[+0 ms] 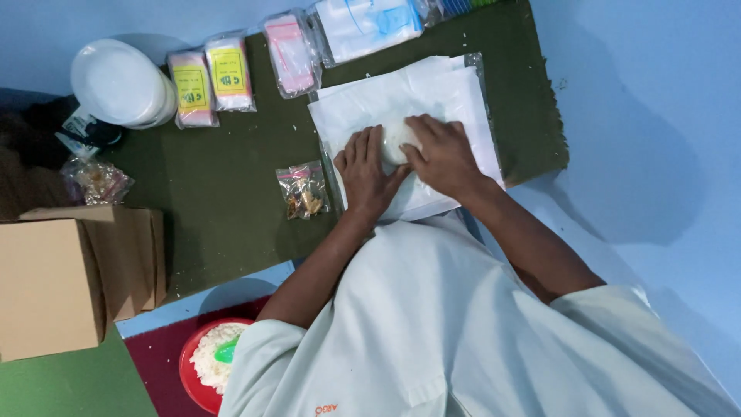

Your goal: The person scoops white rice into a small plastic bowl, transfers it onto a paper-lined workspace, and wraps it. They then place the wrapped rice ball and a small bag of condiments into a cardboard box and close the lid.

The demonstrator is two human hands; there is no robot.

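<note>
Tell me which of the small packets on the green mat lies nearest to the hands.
The clear packet of brownish pieces, just beside the left hand. The yellow-labelled and pink packets lie farther off, along the mat's far edge.

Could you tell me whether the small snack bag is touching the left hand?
Apart: the head view shows green mat between the small snack bag and the left hand.

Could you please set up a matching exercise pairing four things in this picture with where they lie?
Things:
1. White mound
2. Stack of plates
3. Red bowl
4. Cardboard box

Places:
A. Far left corner of the green mat
B. Left edge, beside the mat
C. Between the two hands, on white paper
D. Near edge, by the person's left elbow

Pairs: 1-C, 2-A, 3-D, 4-B. The left hand and right hand press the mound from both sides on the paper, which lies on the mat.
</note>
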